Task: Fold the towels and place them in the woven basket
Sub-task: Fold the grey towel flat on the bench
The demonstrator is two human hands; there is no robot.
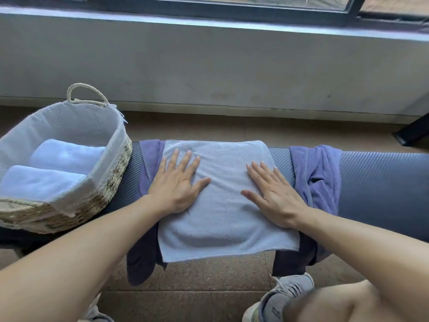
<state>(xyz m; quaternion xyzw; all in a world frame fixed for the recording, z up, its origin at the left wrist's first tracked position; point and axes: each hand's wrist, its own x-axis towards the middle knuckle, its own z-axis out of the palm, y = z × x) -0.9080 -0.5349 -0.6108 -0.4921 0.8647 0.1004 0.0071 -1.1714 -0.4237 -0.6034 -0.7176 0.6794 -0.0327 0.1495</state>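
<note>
A light grey-blue towel (pixel 222 231) lies spread flat across the dark bench, its near edge hanging over the front. My left hand (pixel 177 182) presses flat on its left half, fingers straight and spread. My right hand (pixel 274 194) presses flat on its right half in the same way. At the left end of the bench stands the woven basket (pixel 116 182) with a white cloth liner; two folded pale blue towels (pixel 62 163) lie inside it. A purple towel (pixel 322 173) lies rumpled under and to the right of the spread towel, and purple cloth (pixel 148 159) also shows at its left.
The dark ribbed bench (pixel 383 187) runs on to the right. Behind it are a tiled floor and a low grey wall under a window. A dark stand foot (pixel 411 133) sits at far right. A grey shoe (pixel 281 298) shows below the bench.
</note>
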